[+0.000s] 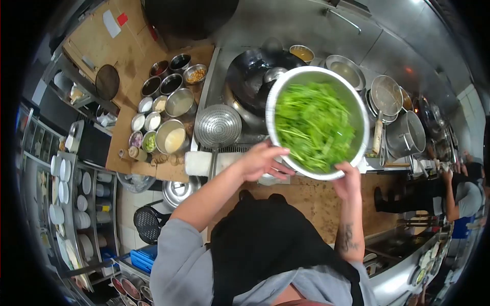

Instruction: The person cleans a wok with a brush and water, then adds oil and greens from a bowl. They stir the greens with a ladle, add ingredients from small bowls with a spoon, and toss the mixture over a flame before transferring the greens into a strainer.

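A large metal bowl (pixel 270 113) of leafy greens (pixel 314 127) is held up in front of me, over the front of the stove. My right hand (pixel 349 179) grips its near right rim, thumb over the edge onto the greens. At the near left rim is my left hand (pixel 261 162), fingers spread and stretched out, fingertips right at the bowl's side. Behind the bowl sits a black wok (pixel 242 76) with a ladle (pixel 274 75) in it; the bowl hides part of both. A perforated skimmer (pixel 218 126) lies left of the bowl, its handle toward me.
Seasoning containers, among them a metal pot of pale liquid (pixel 174 140), crowd the left counter. A folded white cloth (pixel 198 163) lies at the stove's front edge. Right of the bowl are a wire strainer (pixel 386 96) and a deep pot (pixel 407 135). Another person (pixel 454 191) stands far right.
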The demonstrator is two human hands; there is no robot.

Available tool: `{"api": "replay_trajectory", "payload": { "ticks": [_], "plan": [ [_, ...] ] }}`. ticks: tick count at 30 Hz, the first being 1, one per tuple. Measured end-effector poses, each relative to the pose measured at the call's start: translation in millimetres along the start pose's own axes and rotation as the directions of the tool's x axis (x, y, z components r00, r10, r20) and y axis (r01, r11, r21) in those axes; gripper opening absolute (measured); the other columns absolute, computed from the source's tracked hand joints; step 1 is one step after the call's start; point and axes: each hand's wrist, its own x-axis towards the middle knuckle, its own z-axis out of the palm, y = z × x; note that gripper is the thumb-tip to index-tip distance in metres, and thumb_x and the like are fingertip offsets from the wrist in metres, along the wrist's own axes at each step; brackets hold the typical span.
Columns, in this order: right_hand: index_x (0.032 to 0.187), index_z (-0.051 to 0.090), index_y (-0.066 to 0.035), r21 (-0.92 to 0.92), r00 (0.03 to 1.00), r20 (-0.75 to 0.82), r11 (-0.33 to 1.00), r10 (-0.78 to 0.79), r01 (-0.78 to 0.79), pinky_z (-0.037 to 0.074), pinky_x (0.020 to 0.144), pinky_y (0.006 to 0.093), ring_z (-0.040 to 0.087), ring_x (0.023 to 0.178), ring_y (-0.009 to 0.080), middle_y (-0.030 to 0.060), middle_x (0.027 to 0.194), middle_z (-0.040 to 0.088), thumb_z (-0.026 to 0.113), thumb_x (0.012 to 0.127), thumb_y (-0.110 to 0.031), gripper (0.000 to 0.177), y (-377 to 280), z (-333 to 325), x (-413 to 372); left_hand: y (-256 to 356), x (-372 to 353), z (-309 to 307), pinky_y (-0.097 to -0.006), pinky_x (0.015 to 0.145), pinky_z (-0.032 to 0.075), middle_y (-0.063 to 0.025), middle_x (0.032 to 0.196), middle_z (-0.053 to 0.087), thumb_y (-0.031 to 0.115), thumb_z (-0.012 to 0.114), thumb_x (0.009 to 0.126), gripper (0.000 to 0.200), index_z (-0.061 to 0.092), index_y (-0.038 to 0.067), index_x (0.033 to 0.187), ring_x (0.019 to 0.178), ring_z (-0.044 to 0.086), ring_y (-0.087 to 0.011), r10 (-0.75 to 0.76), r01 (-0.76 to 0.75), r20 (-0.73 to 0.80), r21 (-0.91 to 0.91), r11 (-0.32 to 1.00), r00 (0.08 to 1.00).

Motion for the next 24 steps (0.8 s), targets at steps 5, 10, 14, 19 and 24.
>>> {"api": "replay_trajectory", "payload": {
  "ticks": [5,10,14,19,24],
  "plan": [
    [0.129,0.044,0.009,-0.234,0.944,0.268,0.963,0.193,-0.130,0.061,0.072,0.0468,0.066,0.101,0.0366,0.0232,0.113,0.063,0.061,0.088,-0.011,0.049,3,118,83,67,-2,-56,-0.0522,0.085,0.059,-0.0228,0.116,0.062,0.001,0.052,0.079,0.042,0.050,-0.010,0.120,0.099,0.067,-0.0356,0.125,-0.162,-0.380,-0.066,0.985,0.916],
    [0.142,0.038,0.010,-0.954,0.911,0.291,-0.160,-0.293,0.254,0.048,0.096,0.0424,0.061,0.113,0.0406,0.0303,0.118,0.062,0.072,0.083,-0.033,0.081,13,66,169,134,30,-105,-0.0512,0.077,0.062,-0.0259,0.113,0.061,-0.004,0.046,0.078,0.042,0.048,-0.015,0.118,0.095,0.068,-0.0386,0.303,-0.206,-0.494,0.242,0.948,0.815],
    [0.139,0.047,0.002,-0.967,0.964,0.221,-0.163,-0.150,0.196,0.049,0.092,0.0418,0.064,0.108,0.0390,0.0310,0.110,0.065,0.066,0.082,-0.020,0.064,37,20,206,167,82,-139,-0.0505,0.067,0.063,-0.0275,0.114,0.060,-0.003,0.046,0.084,0.042,0.042,-0.012,0.125,0.091,0.069,-0.0396,0.339,-0.106,-0.535,0.418,0.902,0.774],
    [0.137,0.050,0.001,-0.906,0.968,0.097,0.381,-0.231,0.182,0.056,0.063,0.0378,0.069,0.072,0.0291,0.0241,0.098,0.069,0.057,0.083,-0.010,0.055,31,33,197,183,145,-128,-0.0499,0.075,0.058,-0.0332,0.126,0.050,0.002,0.056,0.086,0.079,0.005,0.002,0.147,0.099,0.065,-0.0447,0.632,0.279,-0.599,0.796,0.537,0.492],
    [0.137,0.047,0.006,-0.778,0.927,0.105,0.551,-0.360,0.303,0.054,0.054,0.0354,0.068,0.065,0.0256,0.0234,0.099,0.068,0.058,0.084,-0.007,0.056,37,18,198,160,197,-120,-0.0463,0.098,0.048,-0.0370,0.140,0.032,0.002,0.060,0.084,0.086,0.006,0.006,0.151,0.110,0.058,-0.0487,0.728,0.590,-0.463,0.801,0.099,0.506]
  ]
}}
